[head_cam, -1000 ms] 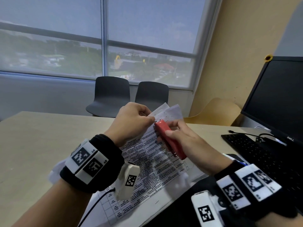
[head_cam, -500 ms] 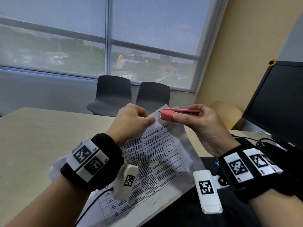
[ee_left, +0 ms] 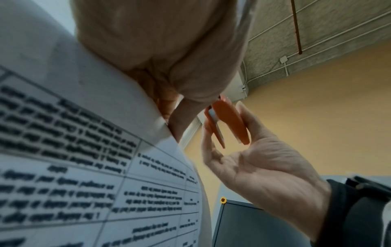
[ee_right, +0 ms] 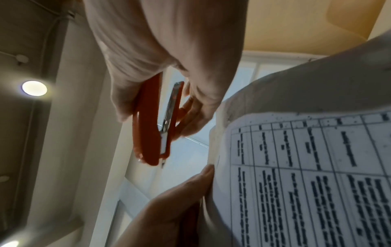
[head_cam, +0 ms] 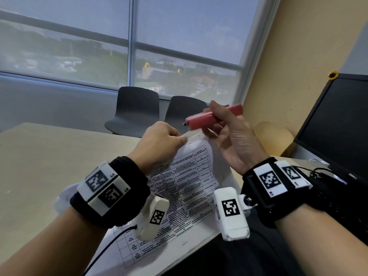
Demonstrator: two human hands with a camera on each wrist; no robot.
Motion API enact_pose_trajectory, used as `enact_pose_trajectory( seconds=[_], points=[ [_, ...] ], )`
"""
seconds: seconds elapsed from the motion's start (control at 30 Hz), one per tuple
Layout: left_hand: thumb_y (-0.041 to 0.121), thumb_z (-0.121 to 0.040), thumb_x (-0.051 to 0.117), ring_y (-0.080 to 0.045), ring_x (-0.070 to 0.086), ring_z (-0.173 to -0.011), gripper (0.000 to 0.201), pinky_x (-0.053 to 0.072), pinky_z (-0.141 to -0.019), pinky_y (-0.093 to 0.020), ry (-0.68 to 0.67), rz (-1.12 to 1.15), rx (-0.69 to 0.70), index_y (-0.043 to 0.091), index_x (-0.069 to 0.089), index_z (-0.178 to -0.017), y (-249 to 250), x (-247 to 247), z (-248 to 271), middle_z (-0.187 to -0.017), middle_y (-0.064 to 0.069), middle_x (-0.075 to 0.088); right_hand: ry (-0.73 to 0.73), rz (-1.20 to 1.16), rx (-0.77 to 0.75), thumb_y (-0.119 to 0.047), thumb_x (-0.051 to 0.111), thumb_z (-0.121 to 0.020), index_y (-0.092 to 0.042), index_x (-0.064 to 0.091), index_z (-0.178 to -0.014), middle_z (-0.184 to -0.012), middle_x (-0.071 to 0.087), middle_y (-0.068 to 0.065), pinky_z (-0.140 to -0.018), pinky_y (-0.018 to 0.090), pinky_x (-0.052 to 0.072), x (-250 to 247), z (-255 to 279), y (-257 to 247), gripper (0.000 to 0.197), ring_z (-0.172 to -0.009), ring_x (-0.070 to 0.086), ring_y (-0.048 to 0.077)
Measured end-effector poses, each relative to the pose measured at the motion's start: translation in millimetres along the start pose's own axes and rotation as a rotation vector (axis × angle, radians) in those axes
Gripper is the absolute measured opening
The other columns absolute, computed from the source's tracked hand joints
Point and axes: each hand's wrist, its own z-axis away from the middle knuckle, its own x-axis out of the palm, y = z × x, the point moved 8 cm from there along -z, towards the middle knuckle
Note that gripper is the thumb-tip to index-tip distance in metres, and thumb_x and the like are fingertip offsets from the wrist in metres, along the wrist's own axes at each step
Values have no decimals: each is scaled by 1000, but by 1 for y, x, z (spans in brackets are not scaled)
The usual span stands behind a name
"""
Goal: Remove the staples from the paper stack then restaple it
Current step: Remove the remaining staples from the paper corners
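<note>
Window and chairs behind the pale worktop [head_cam: 49, 156]; the left hand [head_cam: 161, 140] pinches the paper stack [head_cam: 185, 186] by its far corner, floppy sheets wanting support there. Right wrist view: the right hand [ee_right: 169, 66] grips the light, rigid red stapler [ee_right: 150, 127], just beside that corner.

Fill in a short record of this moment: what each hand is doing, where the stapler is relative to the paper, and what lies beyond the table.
left hand: pinches the top corner of the paper stack
right hand: holds the red stapler
stapler position: raised just above the pinched corner, apart from the paper
paper: printed table, resting on the table
background: two dark chairs, dark monitor on the right
</note>
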Motion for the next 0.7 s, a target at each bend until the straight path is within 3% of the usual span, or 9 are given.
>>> enact_pose_trajectory(
  seconds=[0.07,0.1,0.17,0.27,0.37,0.6,0.7],
  points=[
    [26,-93,66,-19,58,-60,26,50,-64,-32,5,15,-10,9,79,-79,-1,0,0,-68,-11,70,51,97,6,-19,68,-88,-8,61,-104,-85,66,3,-79,33,53,1,-4,4,21,-81,62,16],
    [26,-93,66,-20,60,-62,25,52,-66,-32,10,21,-15,9,79,-80,-2,-1,-1,-72,-11,72,87,129,8,-22,64,-91,-11,61,-97,-78,63,1,-69,31,51,2,-6,6,13,-72,57,14],
    [27,-93,67,-19,61,-60,25,50,-62,-28,21,20,-16,10,79,-78,-1,-1,0,-68,-7,72,143,260,-32,-33,59,-95,-12,57,-97,-71,57,2,-55,28,47,7,-11,5,21,-59,52,13],
    [26,-91,67,-16,51,-51,32,42,-60,-25,36,-10,-3,10,74,-64,4,-1,2,-52,-2,59,127,431,-114,-54,47,-97,-16,51,-106,-72,56,6,-51,30,48,23,-20,2,40,-54,54,14],
    [30,-91,68,-17,44,-48,42,38,-56,-26,35,3,1,5,69,-58,7,-1,4,-49,-4,53,90,423,-80,-56,36,-100,-16,46,-115,-78,55,9,-53,30,50,32,-27,9,44,-56,55,16],
    [27,-92,64,-20,41,-53,41,37,-56,-28,59,-40,14,-4,68,-65,10,-3,5,-54,-10,50,100,433,-42,-52,31,-103,-17,44,-101,-75,54,8,-48,25,48,31,-33,16,38,-54,53,16],
    [25,-91,64,-21,41,-55,40,39,-56,-32,63,-38,11,-8,68,-70,10,-3,4,-57,-12,50,112,425,-50,-53,30,-103,-16,44,-104,-74,55,6,-48,24,48,29,-34,15,39,-55,53,14]
  ],
)
